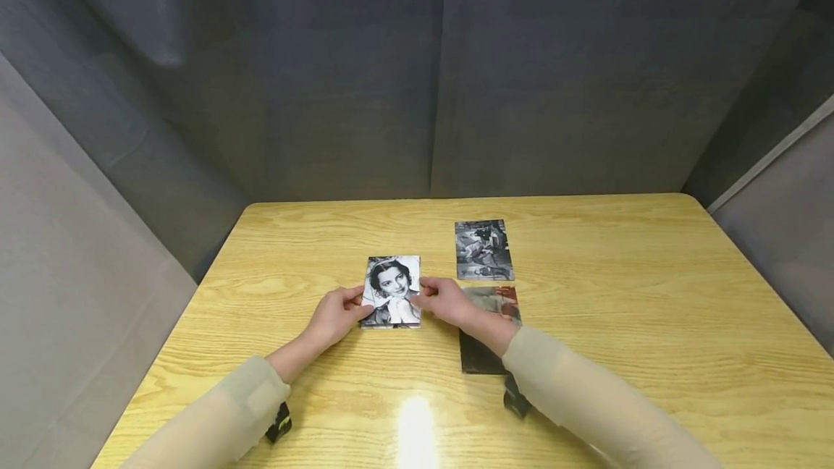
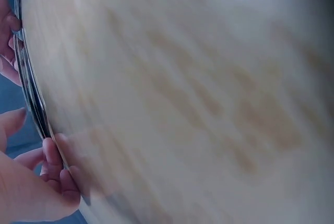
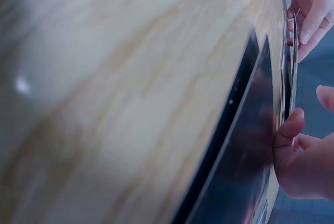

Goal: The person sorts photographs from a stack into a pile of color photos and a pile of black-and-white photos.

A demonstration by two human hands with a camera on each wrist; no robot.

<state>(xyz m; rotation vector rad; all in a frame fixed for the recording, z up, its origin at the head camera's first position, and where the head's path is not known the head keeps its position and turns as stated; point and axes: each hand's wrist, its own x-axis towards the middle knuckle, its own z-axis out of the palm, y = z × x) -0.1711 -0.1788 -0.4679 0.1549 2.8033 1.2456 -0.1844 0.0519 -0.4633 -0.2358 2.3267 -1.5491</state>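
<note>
Both hands are at a black-and-white portrait photo print (image 1: 393, 284), left of the table's middle. The left hand (image 1: 335, 317) holds its left edge, thumb over the front. On the opposite edge the right hand (image 1: 449, 302) grips, fingertips overlapping the picture. A strip of another print shows below the portrait's lower edge. In the left wrist view the left hand (image 2: 31, 187) has curled fingers at the prints' edge, seen edge-on. The right wrist view shows the right hand's (image 3: 308, 166) bent fingers touching the edge, its thumb raised apart. Across from it, the left hand (image 3: 313, 15) pinches the other side.
A black-and-white print (image 1: 484, 248) lies flat right of the portrait. Nearer, a dark print with a reddish corner (image 1: 478, 353) lies partly under the right forearm. The wood-grain table (image 1: 625, 295) has grey curtains (image 1: 339, 93) behind it and panels at both sides.
</note>
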